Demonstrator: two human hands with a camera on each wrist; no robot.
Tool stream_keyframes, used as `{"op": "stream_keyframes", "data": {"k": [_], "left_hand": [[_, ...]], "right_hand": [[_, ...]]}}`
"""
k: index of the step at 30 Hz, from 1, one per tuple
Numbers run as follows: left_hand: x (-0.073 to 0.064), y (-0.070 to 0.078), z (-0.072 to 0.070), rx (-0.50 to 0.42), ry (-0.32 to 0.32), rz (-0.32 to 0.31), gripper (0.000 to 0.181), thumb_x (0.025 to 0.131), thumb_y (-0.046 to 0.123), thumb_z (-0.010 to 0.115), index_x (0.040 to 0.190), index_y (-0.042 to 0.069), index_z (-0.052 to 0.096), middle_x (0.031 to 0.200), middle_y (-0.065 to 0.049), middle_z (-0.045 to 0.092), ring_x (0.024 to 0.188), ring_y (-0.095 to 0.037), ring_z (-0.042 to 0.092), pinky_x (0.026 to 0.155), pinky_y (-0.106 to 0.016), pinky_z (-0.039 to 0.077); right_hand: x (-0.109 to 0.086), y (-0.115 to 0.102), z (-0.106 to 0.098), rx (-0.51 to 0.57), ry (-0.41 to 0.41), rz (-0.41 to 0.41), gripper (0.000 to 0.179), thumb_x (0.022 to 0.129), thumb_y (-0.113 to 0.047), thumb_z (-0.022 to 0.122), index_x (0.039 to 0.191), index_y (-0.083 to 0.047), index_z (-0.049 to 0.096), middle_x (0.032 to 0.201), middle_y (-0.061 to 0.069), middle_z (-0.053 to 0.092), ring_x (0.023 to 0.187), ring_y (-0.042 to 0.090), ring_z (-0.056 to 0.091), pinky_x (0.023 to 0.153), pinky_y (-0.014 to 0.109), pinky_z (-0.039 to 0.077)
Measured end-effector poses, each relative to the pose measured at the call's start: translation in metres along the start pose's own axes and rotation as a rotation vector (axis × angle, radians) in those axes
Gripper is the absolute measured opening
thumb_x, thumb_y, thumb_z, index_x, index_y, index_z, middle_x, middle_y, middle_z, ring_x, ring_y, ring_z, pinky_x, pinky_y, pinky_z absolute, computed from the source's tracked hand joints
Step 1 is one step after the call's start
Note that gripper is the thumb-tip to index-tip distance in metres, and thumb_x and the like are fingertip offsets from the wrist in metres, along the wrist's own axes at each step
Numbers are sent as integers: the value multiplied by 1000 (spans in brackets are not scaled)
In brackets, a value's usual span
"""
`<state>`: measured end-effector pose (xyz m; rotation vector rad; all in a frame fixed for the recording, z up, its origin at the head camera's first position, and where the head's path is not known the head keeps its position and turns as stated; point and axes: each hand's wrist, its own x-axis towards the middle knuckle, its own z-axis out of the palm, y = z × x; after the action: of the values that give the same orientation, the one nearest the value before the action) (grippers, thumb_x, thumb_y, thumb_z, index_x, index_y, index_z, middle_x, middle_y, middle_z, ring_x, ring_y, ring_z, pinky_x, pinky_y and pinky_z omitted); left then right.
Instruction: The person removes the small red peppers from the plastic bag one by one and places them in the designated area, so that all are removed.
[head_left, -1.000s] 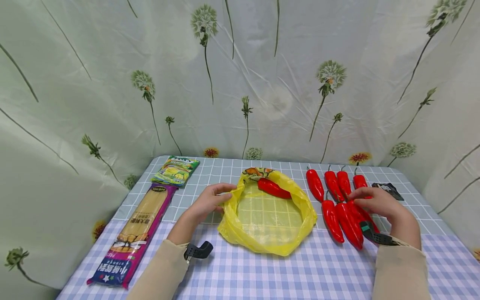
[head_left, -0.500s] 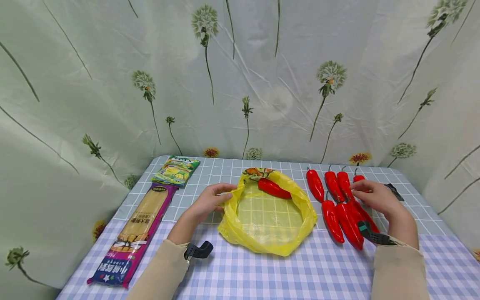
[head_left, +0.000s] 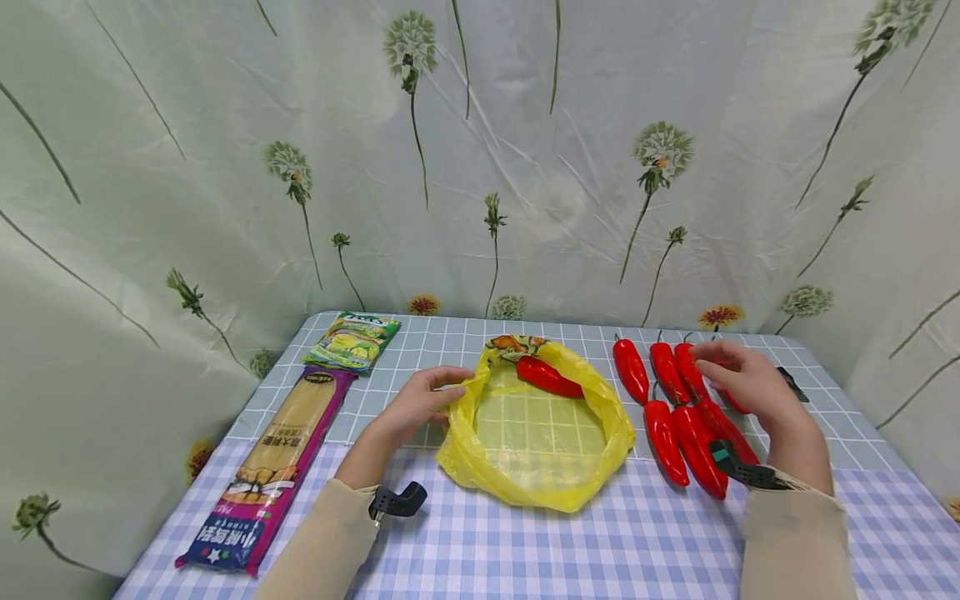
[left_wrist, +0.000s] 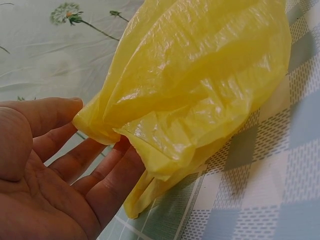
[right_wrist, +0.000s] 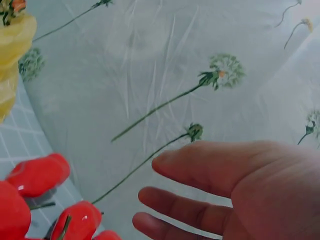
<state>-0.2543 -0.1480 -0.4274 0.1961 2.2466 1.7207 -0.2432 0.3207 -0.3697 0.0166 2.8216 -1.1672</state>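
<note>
A yellow plastic bag [head_left: 617, 429] lies mouth-up and spread wide mid-table, one red chili pepper [head_left: 549, 377] inside near its patterned far edge. My left hand [head_left: 420, 404] pinches the bag's left rim; in the left wrist view the thumb meets the yellow film [left_wrist: 195, 95] and other fingers sit behind it. Several red peppers [head_left: 664, 442] lie in two rows on the right. Above their right end hovers my right hand [head_left: 750, 387], fingers loosely bent and holding nothing. It partly hides the rightmost back pepper [head_left: 735, 402]. Red peppers [right_wrist: 40, 175] also show in the right wrist view.
On the left lies a long pasta package [head_left: 277, 462], with a green-yellow packet [head_left: 352, 342] behind it. A small black packet [head_left: 792, 384] sits right of my right hand. A flower-printed curtain [head_left: 480, 167] hangs behind the checked tablecloth [head_left: 525, 558].
My right hand has moved up and slightly left, away over the back row of peppers. My left hand and the bag have stayed in place.
</note>
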Motion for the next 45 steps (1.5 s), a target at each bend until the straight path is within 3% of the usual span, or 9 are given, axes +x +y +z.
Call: {"op": "stream_keyframes", "data": {"k": [6, 11, 22, 25, 34, 40, 45], "left_hand": [[0, 0, 0, -7, -10, 7, 35, 101, 18, 58, 136, 12, 60, 143, -11, 57, 108, -18, 64, 78, -35, 61], [1, 0, 0, -10, -12, 7, 35, 101, 17, 58, 135, 12, 60, 143, -11, 57, 107, -17, 65, 77, -35, 61], [2, -2, -2, -8, -18, -4, 35, 101, 19, 58, 136, 13, 60, 144, -10, 57, 109, -18, 64, 79, -35, 61], [1, -2, -2, -10, -16, -7, 36, 101, 19, 59, 136, 14, 60, 144, -10, 57, 109, -18, 64, 79, -35, 61], [0, -1, -2, -10, -13, -1, 36, 101, 20, 58, 136, 13, 60, 144, -10, 57, 108, -17, 64, 78, -35, 61], [0, 0, -2, -16, -15, 1, 36, 101, 20, 58, 137, 13, 60, 144, -10, 57, 109, -18, 64, 78, -35, 61], [0, -1, -2, -8, -14, -4, 36, 101, 20, 58, 136, 14, 60, 144, -9, 57, 111, -19, 64, 79, -36, 61]], "right_hand": [[-1, -11, 1, 62, 42, -14, 63, 101, -45, 53, 150, -7, 39, 149, 30, 41, 129, 48, 44, 98, 67, 47], [-2, -22, 4, 105, 90, -62, 58, 102, -42, 51, 149, -9, 41, 151, 27, 41, 130, 46, 45, 101, 68, 44], [-5, -48, 13, 125, 109, -113, 54, 102, -35, 54, 148, -10, 42, 151, 27, 41, 134, 49, 42, 102, 66, 45], [-8, -53, 14, 113, 112, -124, 54, 101, -35, 55, 147, -12, 42, 150, 25, 42, 133, 48, 44, 98, 62, 51], [-8, -66, 22, 103, 70, -207, 53, 102, -33, 56, 148, -13, 41, 150, 19, 45, 133, 42, 47, 95, 49, 56], [-3, -78, 33, 90, 19, -246, 52, 100, -28, 59, 147, -14, 42, 149, 18, 47, 132, 41, 48, 96, 56, 54], [-3, -89, 47, 81, -30, -282, 50, 99, -25, 61, 145, -13, 44, 147, 17, 50, 129, 39, 53, 97, 54, 54]]}}
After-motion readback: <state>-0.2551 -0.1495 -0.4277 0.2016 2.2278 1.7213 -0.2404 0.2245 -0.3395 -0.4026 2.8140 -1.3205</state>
